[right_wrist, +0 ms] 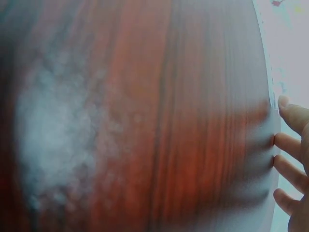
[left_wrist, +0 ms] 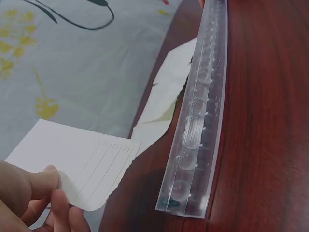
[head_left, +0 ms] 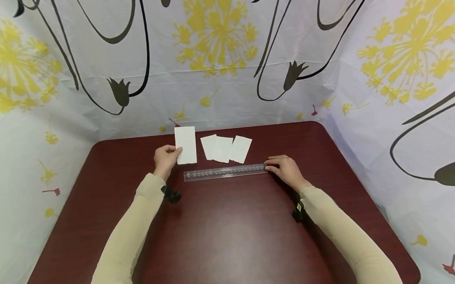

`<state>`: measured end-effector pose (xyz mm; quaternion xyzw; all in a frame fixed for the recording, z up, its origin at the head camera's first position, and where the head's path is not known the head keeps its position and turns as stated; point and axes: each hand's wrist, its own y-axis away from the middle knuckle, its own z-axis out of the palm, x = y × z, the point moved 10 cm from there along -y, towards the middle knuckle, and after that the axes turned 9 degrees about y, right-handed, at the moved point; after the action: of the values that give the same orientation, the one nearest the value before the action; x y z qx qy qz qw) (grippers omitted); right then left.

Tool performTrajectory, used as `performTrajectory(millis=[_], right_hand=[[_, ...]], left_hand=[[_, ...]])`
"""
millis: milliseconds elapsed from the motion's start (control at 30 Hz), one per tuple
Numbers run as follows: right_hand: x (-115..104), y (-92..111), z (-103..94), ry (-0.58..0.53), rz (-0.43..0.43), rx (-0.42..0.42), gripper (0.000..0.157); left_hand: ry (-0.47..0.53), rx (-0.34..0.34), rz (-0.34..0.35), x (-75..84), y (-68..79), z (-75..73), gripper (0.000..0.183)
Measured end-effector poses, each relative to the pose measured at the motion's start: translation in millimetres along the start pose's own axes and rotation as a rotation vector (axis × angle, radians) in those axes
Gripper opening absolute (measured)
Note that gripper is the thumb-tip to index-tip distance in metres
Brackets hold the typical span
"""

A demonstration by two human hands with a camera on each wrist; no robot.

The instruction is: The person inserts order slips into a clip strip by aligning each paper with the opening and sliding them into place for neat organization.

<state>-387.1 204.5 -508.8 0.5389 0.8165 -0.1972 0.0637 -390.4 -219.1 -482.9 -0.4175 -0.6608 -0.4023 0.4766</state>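
In the head view my left hand (head_left: 166,159) pinches the lower left edge of a white paper sheet (head_left: 186,144) between thumb and fingers. Faint printed lines and small boxes run along one side of this sheet (left_wrist: 82,154) in the left wrist view, and one edge looks torn. My right hand (head_left: 286,170) holds the right end of a clear plastic ruler (head_left: 225,172) with thumb and fingers. Round bumps line the ruler (left_wrist: 193,121). In the right wrist view the fingers of my right hand (right_wrist: 292,154) show spread at the frame's edge.
Several white paper pieces (head_left: 222,149) with ragged lower edges lie overlapping behind the ruler. The dark red table (head_left: 231,235) has rounded far corners. A patterned white cloth (head_left: 225,99) hangs behind and along both sides.
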Motion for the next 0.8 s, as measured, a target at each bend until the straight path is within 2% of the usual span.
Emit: performTrajectory(millis=[167, 567, 800], right_hand=[[0.6, 1.8, 0.5, -0.008, 0.011, -0.008, 0.031], [1.2, 2.9, 0.5, 0.008, 0.001, 0.006, 0.030], [3.1, 2.6, 3.1, 0.010, 0.002, 0.000, 0.031]], left_hand=[[0.002, -0.043, 0.013, -0.7, 10.7, -11.4, 0.037], [-0.176, -0.093, 0.068, -15.9, 42.3, -42.9, 0.032], [-0.204, -0.148, 0.037, -33.5, 56.8, -53.6, 0.033]])
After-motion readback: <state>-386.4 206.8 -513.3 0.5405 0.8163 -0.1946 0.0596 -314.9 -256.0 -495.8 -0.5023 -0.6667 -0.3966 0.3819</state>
